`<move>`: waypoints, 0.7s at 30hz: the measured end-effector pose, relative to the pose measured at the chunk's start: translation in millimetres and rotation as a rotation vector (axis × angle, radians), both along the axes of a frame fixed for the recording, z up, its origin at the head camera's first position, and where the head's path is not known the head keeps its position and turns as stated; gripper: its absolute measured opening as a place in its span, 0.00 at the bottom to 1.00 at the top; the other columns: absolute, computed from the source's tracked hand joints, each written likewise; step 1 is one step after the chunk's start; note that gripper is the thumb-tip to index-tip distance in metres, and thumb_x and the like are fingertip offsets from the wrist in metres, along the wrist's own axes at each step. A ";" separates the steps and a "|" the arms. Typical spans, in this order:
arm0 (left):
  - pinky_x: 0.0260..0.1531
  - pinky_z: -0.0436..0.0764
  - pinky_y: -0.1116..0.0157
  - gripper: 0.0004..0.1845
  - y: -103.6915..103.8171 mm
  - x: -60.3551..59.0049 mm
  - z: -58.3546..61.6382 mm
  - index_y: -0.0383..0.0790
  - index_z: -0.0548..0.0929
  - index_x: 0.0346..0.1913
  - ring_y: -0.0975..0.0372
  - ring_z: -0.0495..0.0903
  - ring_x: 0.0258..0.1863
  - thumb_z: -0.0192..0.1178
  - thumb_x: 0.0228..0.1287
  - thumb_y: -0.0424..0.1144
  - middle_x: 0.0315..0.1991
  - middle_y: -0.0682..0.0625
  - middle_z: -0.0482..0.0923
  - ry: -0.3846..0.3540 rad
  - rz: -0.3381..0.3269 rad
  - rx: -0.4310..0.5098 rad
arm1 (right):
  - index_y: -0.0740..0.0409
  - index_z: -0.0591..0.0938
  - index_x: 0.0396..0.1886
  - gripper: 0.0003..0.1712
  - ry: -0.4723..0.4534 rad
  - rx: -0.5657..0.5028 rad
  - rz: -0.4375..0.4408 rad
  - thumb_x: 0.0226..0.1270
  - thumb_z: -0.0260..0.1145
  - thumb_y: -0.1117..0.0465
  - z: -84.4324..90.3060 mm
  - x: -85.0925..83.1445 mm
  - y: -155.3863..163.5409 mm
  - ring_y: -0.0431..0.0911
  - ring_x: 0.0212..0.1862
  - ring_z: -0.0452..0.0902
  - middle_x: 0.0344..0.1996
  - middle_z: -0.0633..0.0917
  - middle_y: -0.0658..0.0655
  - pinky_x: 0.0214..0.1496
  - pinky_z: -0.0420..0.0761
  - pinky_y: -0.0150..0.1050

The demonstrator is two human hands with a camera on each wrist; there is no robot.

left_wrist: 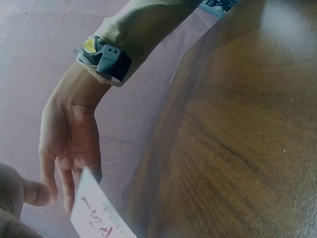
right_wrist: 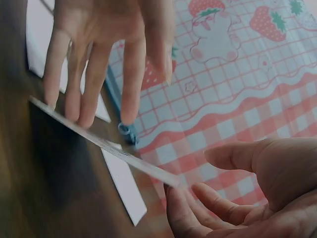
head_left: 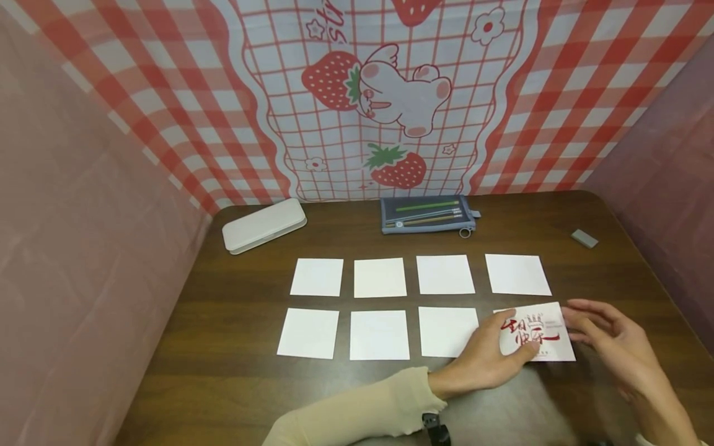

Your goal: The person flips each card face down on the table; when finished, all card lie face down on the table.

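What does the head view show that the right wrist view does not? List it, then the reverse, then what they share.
Only the head view: seven blank white cards, a white case, a grey eraser, the red lettering on the printed card.
Only the right wrist view: that card's thin edge, lifted off the table.
Both: the left hand, the right hand, the blue pencil case.

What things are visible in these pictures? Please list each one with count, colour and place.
blank cards: seven, white, in two rows on the table
printed card: one, white with red writing, near row, right end, between both hands
flat case: one, white, far left
pencil pouch: one, blue-grey, far middle
eraser: one, grey, far right
table: one, dark brown wood
backdrop cloth: one, red-white check with strawberries, behind
left hand: holds the printed card
right hand: fingers at the card's right edge
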State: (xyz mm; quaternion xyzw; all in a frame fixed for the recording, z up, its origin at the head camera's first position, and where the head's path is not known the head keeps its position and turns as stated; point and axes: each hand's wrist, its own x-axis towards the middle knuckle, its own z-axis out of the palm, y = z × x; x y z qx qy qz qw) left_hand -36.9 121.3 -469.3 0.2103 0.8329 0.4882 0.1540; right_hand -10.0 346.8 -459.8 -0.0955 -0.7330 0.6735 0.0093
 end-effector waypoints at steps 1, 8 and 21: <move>0.62 0.74 0.76 0.33 -0.2 -0.3 0.7 0.43 0.72 0.74 0.69 0.75 0.65 0.62 0.72 0.52 0.69 0.52 0.77 -0.008 0.003 0.003 | 0.42 0.83 0.52 0.15 0.017 -0.033 0.023 0.78 0.62 0.68 0.7 -0.1 -0.7 0.34 0.38 0.89 0.41 0.91 0.36 0.39 0.87 0.27; 0.55 0.76 0.76 0.31 -4.3 -4.7 5.2 0.46 0.72 0.75 0.72 0.77 0.55 0.58 0.75 0.55 0.62 0.53 0.81 -0.124 0.017 0.069 | 0.44 0.83 0.56 0.17 0.028 -0.132 0.163 0.83 0.53 0.67 2.1 -3.2 -7.4 0.35 0.44 0.88 0.45 0.91 0.40 0.43 0.88 0.28; 0.45 0.83 0.76 0.25 -9.9 -7.8 5.6 0.49 0.76 0.68 0.69 0.84 0.55 0.64 0.72 0.49 0.66 0.56 0.79 -0.361 0.078 0.304 | 0.38 0.81 0.56 0.18 -0.051 0.076 0.281 0.84 0.52 0.66 -9.0 -6.7 -27.1 0.33 0.45 0.87 0.46 0.89 0.36 0.43 0.87 0.30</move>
